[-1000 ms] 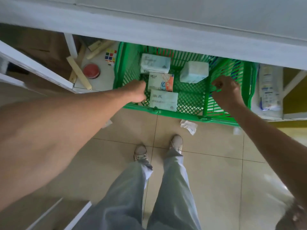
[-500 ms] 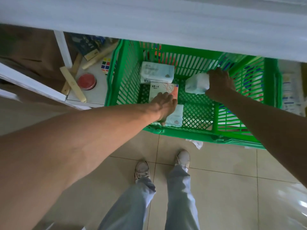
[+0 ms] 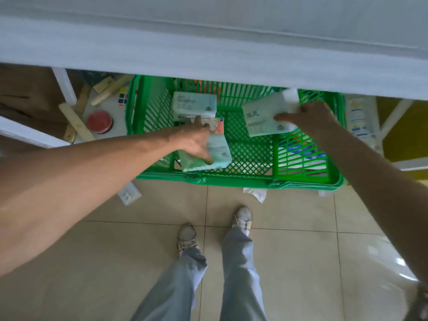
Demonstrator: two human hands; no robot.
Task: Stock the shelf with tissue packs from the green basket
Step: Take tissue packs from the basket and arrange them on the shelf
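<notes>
The green basket (image 3: 231, 178) sits on the floor under a white shelf board (image 3: 208, 49). My left hand (image 3: 196, 140) is closed around a pale green tissue pack (image 3: 217, 156) near the basket's front. My right hand (image 3: 310, 119) holds another pale green tissue pack (image 3: 261, 117), lifted and tilted above the basket's right half. A third pale green pack (image 3: 194, 107) lies at the back of the basket. A pack with an orange patch (image 3: 217, 125) lies between them, partly hidden by my left hand.
Left of the basket are wooden sticks (image 3: 74, 121), a red round lid (image 3: 99, 121) and a puzzle cube (image 3: 123, 99). White packages (image 3: 359, 119) stand at the right. Crumpled paper (image 3: 254, 194) and a small card (image 3: 128, 193) lie on the tiled floor near my feet.
My hands left the basket rim and reached inside. The left hand closed on the front pack. The right hand took the right pack and raised it.
</notes>
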